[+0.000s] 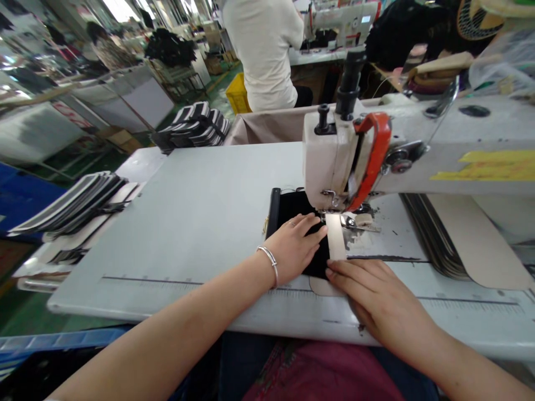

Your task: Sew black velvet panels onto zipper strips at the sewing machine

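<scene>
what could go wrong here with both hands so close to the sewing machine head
1. The left hand lies flat on the black fabric piece, right beside the foot of the white sewing machine; fingers might get caught.
2. The right hand presses only the near end of the beige strip, so it may drift off line.

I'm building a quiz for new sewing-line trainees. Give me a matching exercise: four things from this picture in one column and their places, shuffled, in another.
Things
1. silver bangle bracelet
2. orange-red metal guard
3. narrow beige fabric strip
4. yellow plastic crate

Places
A. beside the person in the white shirt
B. on the white sewing machine head
C. on the wrist of the left hand
D. beside the black fabric piece, just beyond the right hand

Pairs: 1-C, 2-B, 3-D, 4-A
</scene>
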Demonstrator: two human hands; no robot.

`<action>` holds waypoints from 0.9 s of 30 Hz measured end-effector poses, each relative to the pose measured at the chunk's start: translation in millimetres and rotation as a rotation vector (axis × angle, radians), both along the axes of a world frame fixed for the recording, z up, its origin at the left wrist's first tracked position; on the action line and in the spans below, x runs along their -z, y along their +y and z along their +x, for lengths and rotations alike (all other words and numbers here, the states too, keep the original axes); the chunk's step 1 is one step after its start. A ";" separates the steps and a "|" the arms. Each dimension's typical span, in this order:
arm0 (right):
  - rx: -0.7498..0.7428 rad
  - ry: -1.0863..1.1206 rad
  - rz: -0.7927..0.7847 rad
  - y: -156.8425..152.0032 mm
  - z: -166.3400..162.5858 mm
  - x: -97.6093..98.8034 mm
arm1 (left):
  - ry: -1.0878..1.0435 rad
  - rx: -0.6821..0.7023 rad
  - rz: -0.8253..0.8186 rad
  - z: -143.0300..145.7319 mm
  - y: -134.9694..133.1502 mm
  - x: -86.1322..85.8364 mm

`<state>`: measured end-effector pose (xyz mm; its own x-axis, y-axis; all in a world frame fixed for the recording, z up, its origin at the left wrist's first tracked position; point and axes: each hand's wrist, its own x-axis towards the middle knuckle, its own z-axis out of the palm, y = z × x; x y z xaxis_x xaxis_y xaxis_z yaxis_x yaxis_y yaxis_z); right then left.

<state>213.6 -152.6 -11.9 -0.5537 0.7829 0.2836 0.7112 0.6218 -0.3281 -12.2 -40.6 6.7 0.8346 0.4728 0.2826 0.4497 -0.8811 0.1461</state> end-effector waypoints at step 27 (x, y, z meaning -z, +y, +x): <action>0.005 0.026 0.043 -2.6 4.0 0.3 | -0.146 0.172 0.015 -14.4 -30.8 5.4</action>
<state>217.5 -155.2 -12.2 -0.5418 0.7724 0.3315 0.7057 0.6322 -0.3198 -26.6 -71.4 1.3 0.8524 0.3217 0.4121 0.2674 -0.9456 0.1852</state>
